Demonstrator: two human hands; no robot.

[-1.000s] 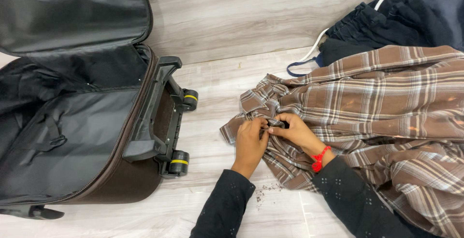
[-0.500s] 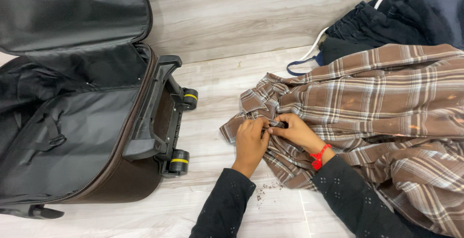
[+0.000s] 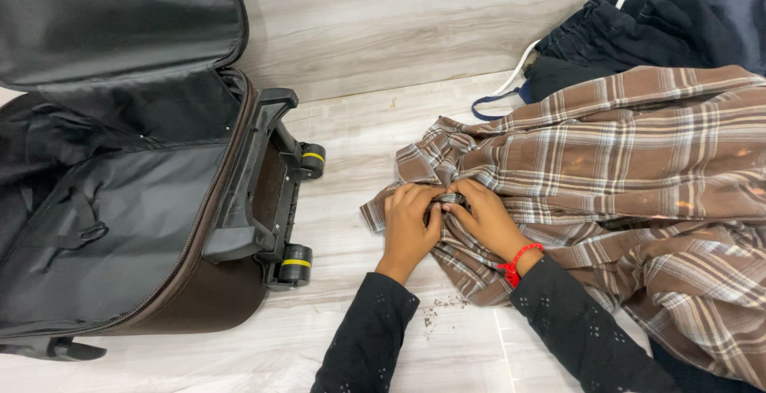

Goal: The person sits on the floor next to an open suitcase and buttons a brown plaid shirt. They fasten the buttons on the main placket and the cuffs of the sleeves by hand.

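Observation:
A brown plaid shirt point(image 3: 622, 161) lies spread on the pale wood-look floor at the right. My left hand point(image 3: 408, 225) and my right hand point(image 3: 483, 216) meet at its front edge near the collar, fingers pinched together on the fabric around a small dark button. A red thread band circles my right wrist. Both arms wear black sleeves.
An open brown suitcase point(image 3: 136, 201) with a black lining and yellow-banded wheels lies at the left, lid raised. A pile of dark navy clothes point(image 3: 646, 26) with a white drawstring sits at the upper right. Small crumbs of dirt point(image 3: 437, 313) dot the floor between my arms.
Both hands have shifted slightly up and closer together on the shirt's front edge; the view has tilted a little. The suitcase has not moved.

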